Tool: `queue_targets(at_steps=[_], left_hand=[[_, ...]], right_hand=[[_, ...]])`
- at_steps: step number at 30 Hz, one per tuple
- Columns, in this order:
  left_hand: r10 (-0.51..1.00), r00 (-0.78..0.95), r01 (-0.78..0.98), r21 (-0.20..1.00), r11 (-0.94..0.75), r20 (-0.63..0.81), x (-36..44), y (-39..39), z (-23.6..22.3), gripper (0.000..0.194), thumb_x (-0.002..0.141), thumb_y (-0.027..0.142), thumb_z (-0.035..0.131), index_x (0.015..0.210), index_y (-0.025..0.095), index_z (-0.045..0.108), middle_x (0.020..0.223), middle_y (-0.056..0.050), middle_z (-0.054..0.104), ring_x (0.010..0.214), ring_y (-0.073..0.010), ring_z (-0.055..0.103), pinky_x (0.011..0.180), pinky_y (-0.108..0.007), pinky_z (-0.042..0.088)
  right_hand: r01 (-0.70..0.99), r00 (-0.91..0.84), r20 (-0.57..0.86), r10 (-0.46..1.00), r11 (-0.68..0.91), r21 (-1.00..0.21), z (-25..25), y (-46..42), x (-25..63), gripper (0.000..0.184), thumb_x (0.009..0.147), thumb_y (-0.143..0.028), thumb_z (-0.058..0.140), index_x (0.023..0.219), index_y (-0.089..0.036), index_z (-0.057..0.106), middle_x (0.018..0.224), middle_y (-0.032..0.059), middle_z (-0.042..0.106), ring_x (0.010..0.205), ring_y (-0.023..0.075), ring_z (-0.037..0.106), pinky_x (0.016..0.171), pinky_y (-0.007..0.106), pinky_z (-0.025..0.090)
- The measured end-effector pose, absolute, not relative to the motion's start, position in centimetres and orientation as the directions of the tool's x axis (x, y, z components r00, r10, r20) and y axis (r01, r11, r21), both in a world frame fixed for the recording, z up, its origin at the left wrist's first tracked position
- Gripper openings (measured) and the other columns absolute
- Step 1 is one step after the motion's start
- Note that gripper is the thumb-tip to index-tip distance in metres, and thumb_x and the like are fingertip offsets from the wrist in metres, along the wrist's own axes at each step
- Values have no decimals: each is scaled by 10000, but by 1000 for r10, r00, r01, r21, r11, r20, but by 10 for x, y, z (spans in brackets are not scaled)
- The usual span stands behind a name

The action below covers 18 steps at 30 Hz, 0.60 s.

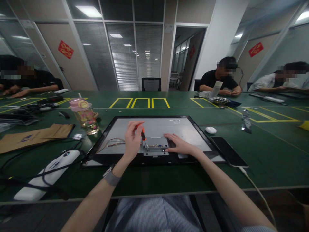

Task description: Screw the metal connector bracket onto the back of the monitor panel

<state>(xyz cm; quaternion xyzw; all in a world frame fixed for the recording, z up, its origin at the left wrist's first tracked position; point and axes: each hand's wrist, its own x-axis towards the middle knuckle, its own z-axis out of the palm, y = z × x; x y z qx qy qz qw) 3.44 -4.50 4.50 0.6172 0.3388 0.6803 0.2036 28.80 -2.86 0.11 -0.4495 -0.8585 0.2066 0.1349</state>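
Note:
A monitor panel (190, 129) with a black frame and grey metal back lies flat before me. Near its front edge sits a metal bracket (155, 153) with a row of video ports along it. My left hand (132, 138), a watch on its wrist, is closed around an orange and black screwdriver (143, 132). The screwdriver's shaft points down at the left end of the port row; whether the tip sits in a screw is too small to tell. My right hand (180, 145) rests with fingers spread on the bracket's right end. Thin cables (112, 141) lie on the panel's left side.
Left of the panel stand a drink bottle (85, 117) and a white power strip (48, 175) with black cables, near a brown paper envelope (36, 137). To the right lie a phone (228, 151) on a cable and a white earbud case (210, 130). Several people sit across the table.

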Motion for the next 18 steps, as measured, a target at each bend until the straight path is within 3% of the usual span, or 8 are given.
queue_targets(at_steps=[5,8,12,18], left_hand=[[737,-154,70,751,-656,658,35,-48,49,298,958,360,423,1001,175,653,896,-58,663,838,-160,627,778,-292,495],[683,-154,142,700,-700,714,34,-45,49,232,905,361,528,921,191,685,927,-54,614,893,-162,588,802,-282,481],[652,-164,194,672,-715,741,33,-42,48,152,841,330,632,882,196,692,874,-26,537,809,-134,547,751,-256,466],[736,-141,100,749,-655,662,33,-44,49,253,937,338,471,1028,184,650,871,-45,636,787,-142,602,754,-285,487]], right_hand=[[716,-554,46,831,504,-483,1,-28,288,816,801,-641,594,1459,-225,350,1527,107,364,1421,283,305,1197,487,149],[708,-567,57,822,522,-476,-1,-27,288,809,809,-628,592,1460,-217,346,1523,112,369,1413,271,322,1203,476,125],[711,-565,56,823,520,-472,-1,-26,289,809,807,-614,602,1455,-198,353,1525,122,365,1417,274,313,1203,470,133],[720,-553,48,832,506,-475,3,-29,288,804,803,-623,604,1452,-213,362,1529,113,360,1419,292,305,1191,489,176]])
